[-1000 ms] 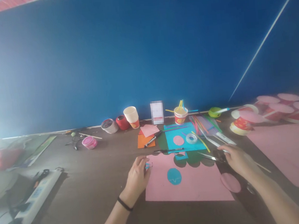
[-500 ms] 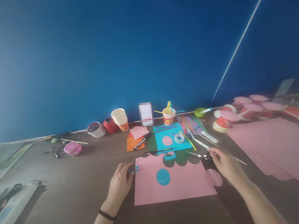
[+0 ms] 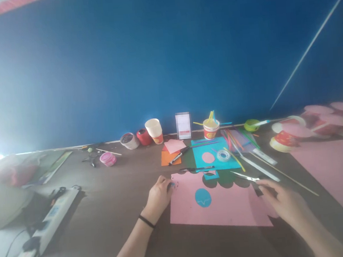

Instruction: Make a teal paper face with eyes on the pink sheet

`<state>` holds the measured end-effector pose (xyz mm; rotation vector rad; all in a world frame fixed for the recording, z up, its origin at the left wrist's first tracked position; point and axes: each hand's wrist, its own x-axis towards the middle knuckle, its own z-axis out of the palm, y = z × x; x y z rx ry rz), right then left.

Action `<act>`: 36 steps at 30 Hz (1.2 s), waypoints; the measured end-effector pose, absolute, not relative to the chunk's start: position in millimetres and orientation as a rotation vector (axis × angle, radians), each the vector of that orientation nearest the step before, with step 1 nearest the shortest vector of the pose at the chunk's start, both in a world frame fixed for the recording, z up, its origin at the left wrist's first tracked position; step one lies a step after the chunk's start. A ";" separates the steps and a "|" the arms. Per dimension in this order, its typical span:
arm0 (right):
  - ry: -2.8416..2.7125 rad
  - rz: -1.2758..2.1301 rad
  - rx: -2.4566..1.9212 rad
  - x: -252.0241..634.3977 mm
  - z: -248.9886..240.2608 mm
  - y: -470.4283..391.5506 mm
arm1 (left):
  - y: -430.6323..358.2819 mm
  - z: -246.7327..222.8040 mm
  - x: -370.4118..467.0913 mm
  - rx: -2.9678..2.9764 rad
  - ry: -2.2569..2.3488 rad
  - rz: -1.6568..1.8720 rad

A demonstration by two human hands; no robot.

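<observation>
My left hand (image 3: 159, 194) has its fingers pinched together at the upper left corner of a pink paper sheet (image 3: 223, 212), on a small blue paper scrap (image 3: 173, 185). My right hand (image 3: 281, 199) is closed round the handles of the scissors (image 3: 245, 176), whose blades point left over the sheet's scalloped top edge. A blue paper circle (image 3: 203, 197) with a pale zigzag line lies on the pink sheet. Under my right hand a pink circle is mostly hidden. A small blue cut piece (image 3: 211, 175) lies at the sheet's top edge.
Behind are a pen (image 3: 197, 168), a blue sheet (image 3: 198, 158) with a tape roll (image 3: 223, 155), straws, and paper cups (image 3: 211, 129). Pink sheets (image 3: 328, 170) and cups topped with pink discs stand right. A power strip (image 3: 55, 218) with cables lies left.
The view has turned left, so everything appears further right. My right hand's hold on the scissors has shifted. My left fingers now cover more of the blue scrap.
</observation>
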<state>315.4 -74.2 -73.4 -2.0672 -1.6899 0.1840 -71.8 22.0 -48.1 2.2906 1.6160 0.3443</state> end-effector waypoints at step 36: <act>-1.753 0.388 -1.825 247.0 -48.7 -72.6 | 24.6 -28.1 -61.2 2.057 1.397 0.421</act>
